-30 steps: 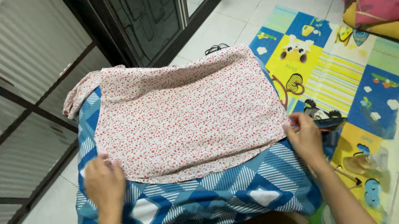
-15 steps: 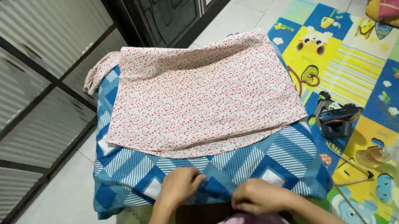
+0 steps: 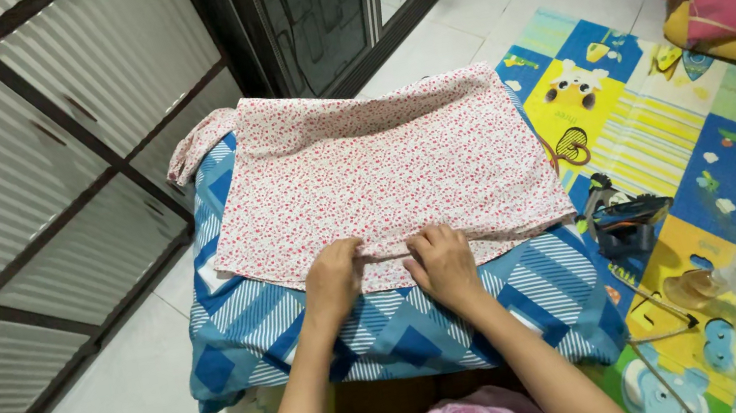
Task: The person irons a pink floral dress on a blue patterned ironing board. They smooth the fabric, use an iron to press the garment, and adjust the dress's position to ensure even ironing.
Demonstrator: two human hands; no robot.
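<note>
Head cam looked straight down at a play mat (image 3: pixel 677 145), bright foam-looking squares with cartoon animals in yellow, blue and green, laid on white floor tiles. Next biggest was the cover (image 3: pixel 266 313), a blue, teal and white striped geometric print stretched over some padded, boxy surface, soft and a bit wrinkled at the corners. On top of that lay the cloth (image 3: pixel 383 174), thin cotton-ish stuff, white with tiny red flowers, folded into a rough rectangle with one loose bit hanging off the far left corner.

Both forearms reached forward from the bottom of the frame, close together. Left hand (image 3: pixel 332 277) sat palm down on the near edge of the cloth, fingers curled and pinching the hem. Right hand (image 3: pixel 443 259) was just beside it, same deal, fingers bent and gripping the edge, thumbs nearly touching.

Off to the right on the mat sat a small dark iron (image 3: pixel 628 221).
</note>
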